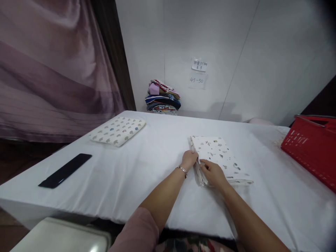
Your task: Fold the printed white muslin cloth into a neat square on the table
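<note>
A folded white cloth with small grey and coloured prints lies on the white-covered table, right of centre. My left hand, with a silver bracelet at the wrist, has its fingers closed on the cloth's left edge. Just right of it, my right hand pinches the same layered edge nearer to me, with bent fingers. The layers show along the left side and the front. Farther left lies another folded white cloth with a grey mushroom-like print, which neither hand touches.
At the table's left is a dark flat object. A red basket stands at the right edge. Folded fabrics are stacked behind the table by the wall. A pale stool is at the lower left, a pink curtain beyond.
</note>
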Motion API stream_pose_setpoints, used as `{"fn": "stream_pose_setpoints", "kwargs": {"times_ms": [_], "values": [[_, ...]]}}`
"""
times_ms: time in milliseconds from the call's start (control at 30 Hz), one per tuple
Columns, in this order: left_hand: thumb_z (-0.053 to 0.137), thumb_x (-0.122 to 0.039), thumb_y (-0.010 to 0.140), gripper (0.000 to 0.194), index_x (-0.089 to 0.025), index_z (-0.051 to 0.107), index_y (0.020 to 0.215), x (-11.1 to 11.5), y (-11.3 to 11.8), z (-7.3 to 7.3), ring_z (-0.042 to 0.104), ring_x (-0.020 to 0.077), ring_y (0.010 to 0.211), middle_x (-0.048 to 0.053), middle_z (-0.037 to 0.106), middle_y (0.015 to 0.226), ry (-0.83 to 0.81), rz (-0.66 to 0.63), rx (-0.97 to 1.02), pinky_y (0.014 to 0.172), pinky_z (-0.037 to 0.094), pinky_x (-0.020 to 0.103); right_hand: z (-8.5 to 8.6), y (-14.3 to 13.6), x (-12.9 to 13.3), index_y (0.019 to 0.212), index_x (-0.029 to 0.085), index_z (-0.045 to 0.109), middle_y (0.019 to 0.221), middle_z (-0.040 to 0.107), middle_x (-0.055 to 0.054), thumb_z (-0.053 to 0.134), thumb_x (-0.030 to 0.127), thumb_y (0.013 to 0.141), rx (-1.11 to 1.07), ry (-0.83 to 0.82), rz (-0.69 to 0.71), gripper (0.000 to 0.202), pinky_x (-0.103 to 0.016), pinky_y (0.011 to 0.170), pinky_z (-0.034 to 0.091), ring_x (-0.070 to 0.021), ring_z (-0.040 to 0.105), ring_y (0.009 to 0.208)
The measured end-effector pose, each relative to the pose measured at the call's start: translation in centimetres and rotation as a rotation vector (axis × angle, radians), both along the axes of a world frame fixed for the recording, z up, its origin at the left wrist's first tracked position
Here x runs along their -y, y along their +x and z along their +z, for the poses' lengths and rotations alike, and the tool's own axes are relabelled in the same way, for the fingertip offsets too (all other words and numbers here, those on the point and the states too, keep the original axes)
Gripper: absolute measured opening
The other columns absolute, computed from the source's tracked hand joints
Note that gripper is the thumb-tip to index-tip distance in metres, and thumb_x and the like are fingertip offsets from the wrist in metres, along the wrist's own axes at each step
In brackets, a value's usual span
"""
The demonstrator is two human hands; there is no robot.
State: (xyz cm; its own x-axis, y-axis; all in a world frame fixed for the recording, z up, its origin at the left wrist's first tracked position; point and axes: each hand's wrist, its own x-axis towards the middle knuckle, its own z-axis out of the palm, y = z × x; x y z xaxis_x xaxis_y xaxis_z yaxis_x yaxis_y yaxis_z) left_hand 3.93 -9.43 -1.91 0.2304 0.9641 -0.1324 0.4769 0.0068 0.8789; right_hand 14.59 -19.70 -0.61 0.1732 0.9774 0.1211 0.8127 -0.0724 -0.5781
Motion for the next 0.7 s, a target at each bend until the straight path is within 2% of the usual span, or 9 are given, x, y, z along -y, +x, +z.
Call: {"fn": "stream_pose_setpoints", "kwargs": {"times_ms": [233,333,467,600,700], "values": [[0.054,-0.024,0.068,0.014,-0.014,0.063,0.066,-1.0,0.4,0.7,0.055,0.0135,0.059,0.003,0.063,0.063,0.018,0.021,-0.001,0.052,0.036,0.022,0.2,-0.2,0.2,0.112,0.023,0.062,0.071,0.064,0.000,0.043,0.037,0.082,-0.002,-0.006,-0.012,0.038,-0.026,0.060,0.038,-0.0168,0.057,0.066],[0.053,-0.023,0.067,0.013,-0.014,0.062,0.062,-1.7,0.8,0.8,0.054,0.0136,0.056,0.004,0.061,0.060,0.007,0.023,-0.012,0.051,0.036,0.023,0.3,-0.2,0.2,0.112,0.023,0.062,0.071,0.065,0.000,0.042,0.038,0.082,0.000,-0.017,-0.014,0.039,-0.027,0.061,0.038,-0.0173,0.057,0.067],[0.053,-0.021,0.067,0.012,-0.014,0.060,0.059,-2.3,1.1,0.4,0.053,0.0135,0.055,0.004,0.060,0.058,-0.008,0.023,-0.017,0.050,0.035,0.023,0.5,-0.3,0.2,0.113,0.023,0.061,0.074,0.065,-0.001,0.042,0.039,0.082,0.003,-0.014,-0.013,0.040,-0.027,0.062,0.038,-0.0177,0.057,0.069],[0.053,-0.022,0.068,0.013,-0.014,0.060,0.060,-2.5,0.9,-0.2,0.052,0.0124,0.053,0.003,0.058,0.056,-0.018,0.033,-0.011,0.048,0.033,0.022,0.5,-0.3,0.2,0.123,0.023,0.054,0.070,0.063,0.001,0.042,0.038,0.082,0.010,-0.028,-0.023,0.045,-0.026,0.060,0.037,-0.0162,0.055,0.064],[0.054,-0.024,0.068,0.016,-0.014,0.059,0.057,-2.8,0.8,-0.4,0.051,0.0122,0.052,0.003,0.057,0.054,-0.025,0.039,-0.009,0.048,0.033,0.021,0.5,-0.4,0.1,0.121,0.023,0.057,0.071,0.064,0.000,0.042,0.037,0.082,0.029,-0.047,-0.019,0.043,-0.026,0.060,0.037,-0.0164,0.056,0.066]]}}
